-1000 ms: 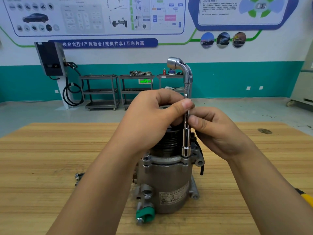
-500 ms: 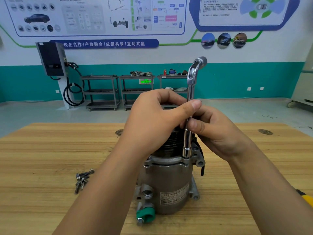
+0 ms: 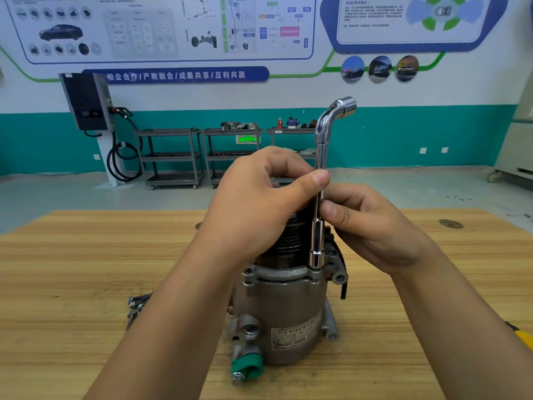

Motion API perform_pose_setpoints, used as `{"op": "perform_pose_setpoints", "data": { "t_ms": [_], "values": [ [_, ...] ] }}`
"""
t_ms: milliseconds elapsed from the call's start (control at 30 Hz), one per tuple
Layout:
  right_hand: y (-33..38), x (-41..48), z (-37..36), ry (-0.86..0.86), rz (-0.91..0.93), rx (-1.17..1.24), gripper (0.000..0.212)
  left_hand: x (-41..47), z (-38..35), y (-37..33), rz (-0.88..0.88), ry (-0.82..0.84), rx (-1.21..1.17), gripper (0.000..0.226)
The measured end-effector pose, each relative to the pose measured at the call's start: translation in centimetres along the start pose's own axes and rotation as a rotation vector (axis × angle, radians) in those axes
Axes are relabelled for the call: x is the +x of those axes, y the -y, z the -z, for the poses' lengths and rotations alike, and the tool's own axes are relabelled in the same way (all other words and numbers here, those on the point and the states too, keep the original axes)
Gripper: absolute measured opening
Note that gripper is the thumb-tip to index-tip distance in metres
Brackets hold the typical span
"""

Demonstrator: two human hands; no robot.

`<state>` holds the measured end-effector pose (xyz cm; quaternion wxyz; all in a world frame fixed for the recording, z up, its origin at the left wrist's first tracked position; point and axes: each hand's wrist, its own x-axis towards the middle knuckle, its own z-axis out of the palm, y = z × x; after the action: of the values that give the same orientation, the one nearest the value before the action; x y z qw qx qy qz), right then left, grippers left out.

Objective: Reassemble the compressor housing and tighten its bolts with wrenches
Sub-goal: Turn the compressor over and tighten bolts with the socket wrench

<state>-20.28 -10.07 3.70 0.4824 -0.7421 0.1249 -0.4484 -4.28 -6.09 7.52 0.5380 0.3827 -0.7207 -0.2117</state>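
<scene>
A grey metal compressor [image 3: 284, 316] stands upright on the wooden table [image 3: 72, 269], with a green cap [image 3: 247, 366] on a lower port. A chrome L-shaped socket wrench [image 3: 320, 197] stands vertically, its lower socket seated on a bolt at the housing's top right flange. Its bent upper end points right. My left hand [image 3: 259, 206] pinches the wrench shaft from the left, thumb on the shaft. My right hand [image 3: 372, 226] pinches the same shaft from the right, just below. The bolt under the socket is hidden.
Several loose bolts [image 3: 137, 306] lie on the table left of the compressor. A yellow tool handle [image 3: 523, 337] pokes in at the right edge. Beyond the table stand metal carts [image 3: 173, 157] and a wall charger [image 3: 86, 102].
The wrench has turned on its axis: its bent upper end swung from pointing left to pointing right. Both hands stayed on the shaft.
</scene>
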Motion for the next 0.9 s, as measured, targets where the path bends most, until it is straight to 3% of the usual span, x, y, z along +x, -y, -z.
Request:
{"op": "perform_pose_setpoints", "data": {
  "t_ms": [267,400,567,900],
  "values": [
    [0.26,0.12,-0.38,-0.044,-0.006,-0.050,0.026,-0.13,0.07,-0.15,0.000,0.004,0.002,0.019],
    [0.14,0.23,-0.39,-0.045,-0.005,-0.053,0.028,-0.40,-0.16,-0.51,0.016,0.015,-0.006,0.020],
    [-0.19,0.17,-0.19,-0.069,-0.020,-0.029,0.047,-0.46,-0.68,-0.67,0.043,-0.049,0.077,0.020],
    [0.11,0.17,-0.30,-0.058,-0.010,-0.033,0.041,-0.31,-0.50,-0.30,0.014,-0.032,0.057,0.020]
  ]
}}
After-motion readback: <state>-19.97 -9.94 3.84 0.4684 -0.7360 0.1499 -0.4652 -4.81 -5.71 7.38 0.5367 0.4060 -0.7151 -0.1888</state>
